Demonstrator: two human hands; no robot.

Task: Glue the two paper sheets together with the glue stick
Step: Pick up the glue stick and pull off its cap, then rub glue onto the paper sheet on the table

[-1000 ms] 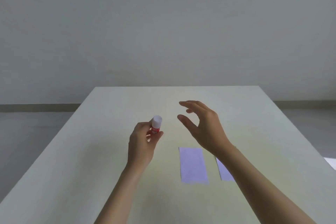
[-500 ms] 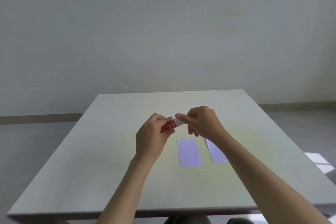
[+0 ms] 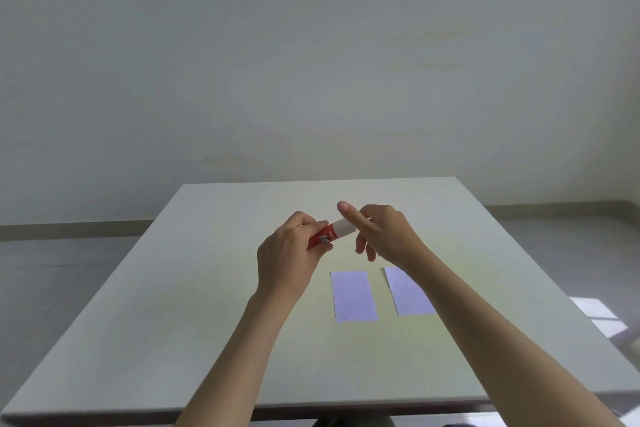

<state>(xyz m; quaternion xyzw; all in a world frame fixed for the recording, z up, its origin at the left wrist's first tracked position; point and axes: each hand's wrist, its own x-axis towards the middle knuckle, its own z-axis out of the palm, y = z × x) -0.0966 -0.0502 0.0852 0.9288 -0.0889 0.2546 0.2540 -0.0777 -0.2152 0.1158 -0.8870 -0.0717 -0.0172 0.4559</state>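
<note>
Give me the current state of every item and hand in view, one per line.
glue stick: off the table, tilted, white cap on
left hand: gripping the red body
right hand: fingers on the white cap end
left paper sheet: flat on the table, bare, separate
right paper sheet: flat, partly hidden by the right forearm, not touching the other
table: holds both sheets

Both bare forearms reached forward over the table (image 3: 173, 288), converging above its middle. The left hand (image 3: 289, 258) was curled with its back toward the camera, fingers and thumb closed around the red body of the glue stick (image 3: 332, 235). The right hand (image 3: 381, 236) met it from the right, pinching the white cap, its index finger (image 3: 348, 213) extended up.
</note>
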